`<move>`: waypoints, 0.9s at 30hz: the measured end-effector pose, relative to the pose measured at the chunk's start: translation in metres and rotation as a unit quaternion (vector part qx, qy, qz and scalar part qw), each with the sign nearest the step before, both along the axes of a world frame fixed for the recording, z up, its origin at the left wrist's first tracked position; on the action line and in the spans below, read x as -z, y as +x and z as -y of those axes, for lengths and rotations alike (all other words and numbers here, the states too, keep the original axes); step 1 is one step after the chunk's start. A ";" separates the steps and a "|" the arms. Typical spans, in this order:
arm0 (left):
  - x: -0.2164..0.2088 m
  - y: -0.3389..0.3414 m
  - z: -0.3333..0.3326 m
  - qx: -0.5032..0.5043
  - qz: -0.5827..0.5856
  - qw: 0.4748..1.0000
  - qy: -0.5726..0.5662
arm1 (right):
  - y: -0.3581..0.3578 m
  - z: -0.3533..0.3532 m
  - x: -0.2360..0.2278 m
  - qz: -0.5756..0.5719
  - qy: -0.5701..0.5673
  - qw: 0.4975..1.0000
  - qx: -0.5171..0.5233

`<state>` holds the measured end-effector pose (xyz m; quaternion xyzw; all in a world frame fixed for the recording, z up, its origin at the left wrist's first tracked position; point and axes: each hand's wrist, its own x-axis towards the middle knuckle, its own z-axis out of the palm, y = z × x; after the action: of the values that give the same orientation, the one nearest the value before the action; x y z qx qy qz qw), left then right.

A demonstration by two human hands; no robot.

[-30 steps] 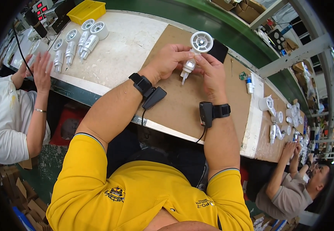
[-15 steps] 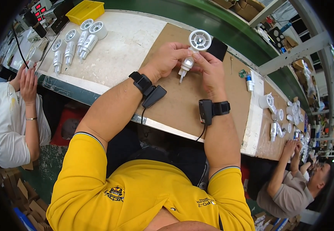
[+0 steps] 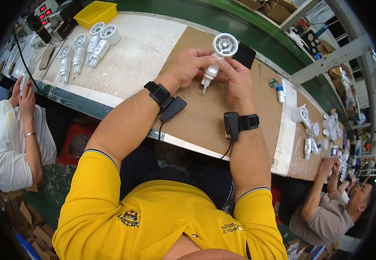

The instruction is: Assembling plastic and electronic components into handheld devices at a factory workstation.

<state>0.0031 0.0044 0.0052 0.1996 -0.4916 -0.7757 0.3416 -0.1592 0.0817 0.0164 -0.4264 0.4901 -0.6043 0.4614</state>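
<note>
"Head view: white device [image 3: 211, 71], whereabouts?"

"One unit, between left hand [image 3: 187, 67] and right hand [image 3: 238, 80], over the counter [image 3: 140, 47]; both pinch its neck, spoked round end [image 3: 225, 45] beyond the fingers [image 3: 226, 65]."

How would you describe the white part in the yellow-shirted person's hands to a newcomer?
On the long worktable, find the brown sheet at the centre. Over it, the left hand and right hand hold a white part with a round, spoked head. Unlike the similar parts lying to the left, it is held up.
</note>
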 end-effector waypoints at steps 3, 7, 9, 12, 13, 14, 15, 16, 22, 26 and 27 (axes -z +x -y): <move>-0.002 0.001 -0.001 0.006 0.001 1.000 -0.003 | 0.001 -0.001 -0.002 0.010 -0.003 1.000 0.001; -0.001 0.001 -0.001 0.007 0.003 1.000 -0.008 | 0.002 -0.003 -0.004 0.012 0.001 1.000 0.006; -0.002 0.001 -0.002 0.006 0.003 1.000 -0.011 | 0.002 -0.002 -0.004 0.016 -0.003 1.000 0.005; -0.002 0.000 -0.003 0.003 0.005 1.000 -0.016 | 0.001 -0.002 -0.004 0.022 -0.006 1.000 0.003; -0.002 -0.001 -0.003 0.000 0.006 1.000 -0.020 | 0.001 -0.002 -0.004 0.025 -0.008 1.000 0.002; -0.002 -0.001 -0.004 -0.003 0.008 1.000 -0.023 | 0.001 -0.002 -0.004 0.028 -0.010 1.000 0.000; -0.003 -0.001 -0.004 -0.003 0.008 1.000 -0.024 | 0.000 -0.003 -0.004 0.028 -0.010 1.000 0.001; -0.003 -0.002 -0.005 -0.002 0.010 1.000 -0.023 | 0.001 -0.003 -0.004 0.024 -0.010 1.000 0.009; -0.002 -0.002 -0.004 -0.003 0.010 1.000 -0.021 | 0.002 -0.003 -0.005 0.023 -0.004 1.000 0.020; -0.002 -0.002 -0.004 0.000 0.007 1.000 -0.022 | 0.003 -0.002 -0.002 0.017 -0.015 0.999 0.032; -0.002 -0.002 -0.004 0.000 0.007 1.000 -0.022 | 0.003 -0.002 -0.003 0.016 -0.015 0.999 0.032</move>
<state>0.0012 0.0088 0.0069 0.1979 -0.5110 -0.7631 0.3426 -0.1561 0.0834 0.0191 -0.4076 0.4864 -0.6331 0.4433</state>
